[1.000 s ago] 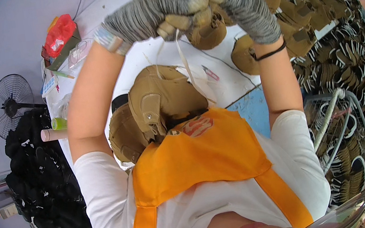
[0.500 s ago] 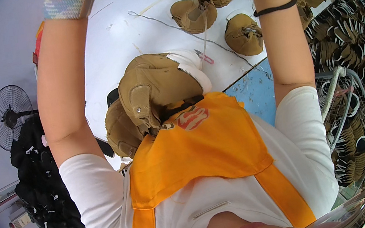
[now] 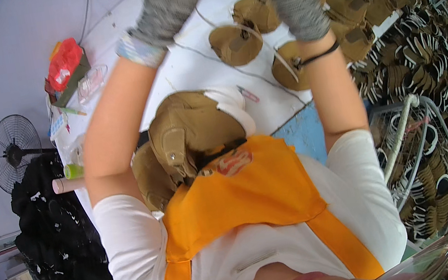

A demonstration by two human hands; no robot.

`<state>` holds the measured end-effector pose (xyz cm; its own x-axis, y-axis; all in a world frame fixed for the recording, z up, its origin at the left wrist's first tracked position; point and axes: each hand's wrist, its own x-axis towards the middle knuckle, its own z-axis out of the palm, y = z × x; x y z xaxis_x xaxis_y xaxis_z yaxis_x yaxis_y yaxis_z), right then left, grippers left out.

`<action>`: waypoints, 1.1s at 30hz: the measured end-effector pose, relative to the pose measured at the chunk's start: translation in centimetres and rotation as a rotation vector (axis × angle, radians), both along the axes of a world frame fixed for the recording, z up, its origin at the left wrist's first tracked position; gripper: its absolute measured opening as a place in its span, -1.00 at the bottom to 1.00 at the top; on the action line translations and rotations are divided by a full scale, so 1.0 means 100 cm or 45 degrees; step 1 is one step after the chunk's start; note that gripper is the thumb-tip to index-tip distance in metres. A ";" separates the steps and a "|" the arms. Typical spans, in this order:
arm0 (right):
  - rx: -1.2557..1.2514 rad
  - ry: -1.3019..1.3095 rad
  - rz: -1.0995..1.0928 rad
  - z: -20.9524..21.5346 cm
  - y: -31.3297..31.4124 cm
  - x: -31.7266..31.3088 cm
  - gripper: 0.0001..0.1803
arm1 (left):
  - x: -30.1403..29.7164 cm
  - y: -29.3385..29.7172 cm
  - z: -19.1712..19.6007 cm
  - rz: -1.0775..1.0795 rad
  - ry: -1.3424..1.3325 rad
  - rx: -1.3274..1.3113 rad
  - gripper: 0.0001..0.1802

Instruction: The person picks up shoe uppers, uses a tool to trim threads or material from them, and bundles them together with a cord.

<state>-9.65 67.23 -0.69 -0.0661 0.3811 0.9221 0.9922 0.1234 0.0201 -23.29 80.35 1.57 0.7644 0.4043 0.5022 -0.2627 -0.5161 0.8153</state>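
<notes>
My left hand, in a grey knitted glove, reaches to the top edge, where its fingertips are cut off. Beside it on the right is my right hand, gloved the same way, its fingers bent near a small pale thing at the edge that I cannot make out. Below the hands, brown sewn pieces like shoe uppers lie on the white table. Nearer to me sits a larger brown upper with a snap strap and white lining. Pink-handled thread snips lie next to it.
A dense pile of brown uppers with pale edges fills the right side, behind a metal-framed rack. At left are a fan, a black heap, and a box with a red bag. A cord crosses the table.
Both hands have come lower in the picture, the left also shifting right and the right slightly left. The box with the red bag has come further into view. The uppers near me stay put.
</notes>
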 end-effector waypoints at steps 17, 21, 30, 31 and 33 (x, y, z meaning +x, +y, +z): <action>-0.014 1.376 0.889 -0.039 -0.001 -0.022 -0.78 | -0.010 -0.013 -0.026 -0.313 0.120 -0.792 -0.71; -0.069 1.211 0.844 -0.046 -0.002 -0.022 -0.83 | -0.015 -0.016 -0.028 -0.260 0.192 -0.770 -0.70; 0.106 1.565 0.677 -0.060 0.004 -0.035 -0.87 | -0.021 -0.010 -0.045 0.266 0.194 0.250 -0.59; 0.147 1.499 0.587 -0.056 0.001 -0.035 -0.88 | -0.022 -0.004 -0.052 0.439 0.072 0.623 -0.59; 0.180 0.939 0.342 -0.065 0.005 -0.029 -0.90 | -0.029 0.002 -0.060 0.428 0.105 0.649 -0.57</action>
<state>-12.52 67.75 -7.20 0.5067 0.3152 0.8024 0.6925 0.4055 -0.5966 -26.16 80.55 -4.42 0.6810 0.3547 0.6406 0.0355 -0.8898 0.4549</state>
